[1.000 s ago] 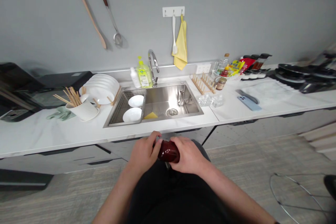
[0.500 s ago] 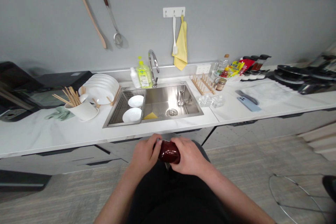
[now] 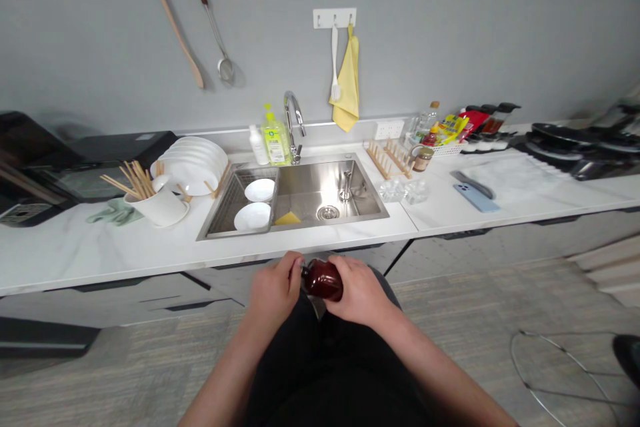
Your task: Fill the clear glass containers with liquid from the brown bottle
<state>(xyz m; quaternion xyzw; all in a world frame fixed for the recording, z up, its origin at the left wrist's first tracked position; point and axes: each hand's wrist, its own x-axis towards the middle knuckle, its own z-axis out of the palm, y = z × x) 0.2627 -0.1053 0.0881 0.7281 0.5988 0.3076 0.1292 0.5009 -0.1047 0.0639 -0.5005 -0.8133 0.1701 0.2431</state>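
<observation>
A glossy dark reddish-brown bottle (image 3: pixel 324 279) lies tilted on its side between my hands, in front of the counter's near edge. My right hand (image 3: pixel 357 290) is wrapped round its body from the right. My left hand (image 3: pixel 277 287) is closed at the bottle's dark narrow end, where the fingers hide most of the top. A short black neck shows between the left fingers and the body. Beyond the hands is the steel sink (image 3: pixel 335 221), with two white bowls (image 3: pixel 253 217) in a basket at its left side and a yellow cloth or sponge (image 3: pixel 288 218) on its floor.
White plates (image 3: pixel 193 163) stand in a rack left of the sink, beside a holder (image 3: pixel 163 208) with chopsticks. Soap bottles (image 3: pixel 275 140) stand by the faucet (image 3: pixel 293 120). Rightward are a wooden rack (image 3: pixel 389 160), clear glasses (image 3: pixel 403 191), a jar (image 3: pixel 423 159) and a phone (image 3: pixel 476 197).
My left hand has shifted slightly left from the bottle's body, so the black neck now shows. The right hand keeps its hold. The view has tilted a little.
</observation>
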